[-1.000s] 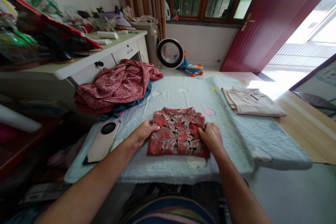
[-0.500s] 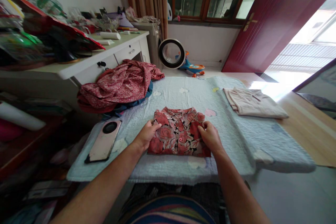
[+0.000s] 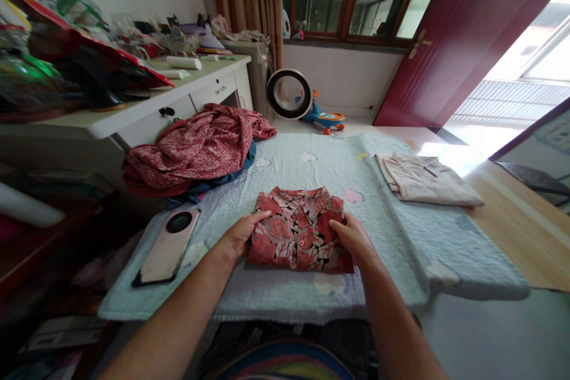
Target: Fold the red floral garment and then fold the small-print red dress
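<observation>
A folded red floral shirt (image 3: 299,231) is in front of me, collar on the far side and a button showing on its front. My left hand (image 3: 244,233) grips its left side, thumb on top and fingers hidden beneath the cloth. On the opposite side my right hand (image 3: 354,236) holds the shirt the same way, thumb pressed on the fabric. Under the shirt spreads a pale blue quilted cloth (image 3: 307,172) that covers the table. Whether the shirt is lifted off the cloth I cannot tell.
Left of my arms lies a phone (image 3: 164,255). Behind it is a heap of crumpled red patterned clothes (image 3: 200,145). A folded beige garment (image 3: 425,178) rests on the right. Beyond stand a cluttered white cabinet (image 3: 173,104), an open washing-machine door (image 3: 290,94) and a dark red door (image 3: 427,35).
The view has shifted slightly, so everything sits a little lower and further left. Both hands keep their hold on the shirt, whose near part looks slightly more tilted.
</observation>
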Motion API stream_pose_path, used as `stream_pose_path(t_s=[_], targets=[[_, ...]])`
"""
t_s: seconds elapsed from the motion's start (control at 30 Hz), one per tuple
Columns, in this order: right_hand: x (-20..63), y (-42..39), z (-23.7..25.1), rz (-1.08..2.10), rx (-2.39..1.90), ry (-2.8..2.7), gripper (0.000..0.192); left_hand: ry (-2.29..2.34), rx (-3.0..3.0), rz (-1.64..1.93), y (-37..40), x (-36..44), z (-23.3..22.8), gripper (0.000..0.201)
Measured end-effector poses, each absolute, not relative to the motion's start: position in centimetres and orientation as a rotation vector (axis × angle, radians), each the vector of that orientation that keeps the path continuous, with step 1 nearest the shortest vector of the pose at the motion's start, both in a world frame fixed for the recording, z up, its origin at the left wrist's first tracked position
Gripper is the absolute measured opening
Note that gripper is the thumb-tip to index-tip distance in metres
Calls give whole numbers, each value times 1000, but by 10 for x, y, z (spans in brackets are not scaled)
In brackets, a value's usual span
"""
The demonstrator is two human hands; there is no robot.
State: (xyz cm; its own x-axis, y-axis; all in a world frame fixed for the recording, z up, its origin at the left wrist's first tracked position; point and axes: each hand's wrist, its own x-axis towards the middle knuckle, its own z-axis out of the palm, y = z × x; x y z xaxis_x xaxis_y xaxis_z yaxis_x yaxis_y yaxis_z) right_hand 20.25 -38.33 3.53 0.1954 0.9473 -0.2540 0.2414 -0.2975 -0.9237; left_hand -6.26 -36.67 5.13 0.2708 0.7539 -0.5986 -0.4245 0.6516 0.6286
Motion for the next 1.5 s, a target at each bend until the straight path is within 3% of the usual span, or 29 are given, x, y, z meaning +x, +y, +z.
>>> stream_pose_path(t_s=[0.2,0.5,0.73,1.0,1.23,1.5], targets=[[196,-382,37,1249,-1623,-926,25,1006,371,774,-363,-59,55,37],[203,-381,29,1272,-1384,-901,42,941,647,941,-370,-51,67,65],[239,-380,61,1266,-1299,-963,44,885,713,890,-359,-19,100,55],[336,-369,113,1180,-1317,-1006,53,768,839,865,-319,73,127,50],[435,-341,160,846,-1568,-1080,47,650,964,855,-271,188,137,51],[528,-295,172,656,-1761,-951,44,636,1129,815,-218,302,138,49]])
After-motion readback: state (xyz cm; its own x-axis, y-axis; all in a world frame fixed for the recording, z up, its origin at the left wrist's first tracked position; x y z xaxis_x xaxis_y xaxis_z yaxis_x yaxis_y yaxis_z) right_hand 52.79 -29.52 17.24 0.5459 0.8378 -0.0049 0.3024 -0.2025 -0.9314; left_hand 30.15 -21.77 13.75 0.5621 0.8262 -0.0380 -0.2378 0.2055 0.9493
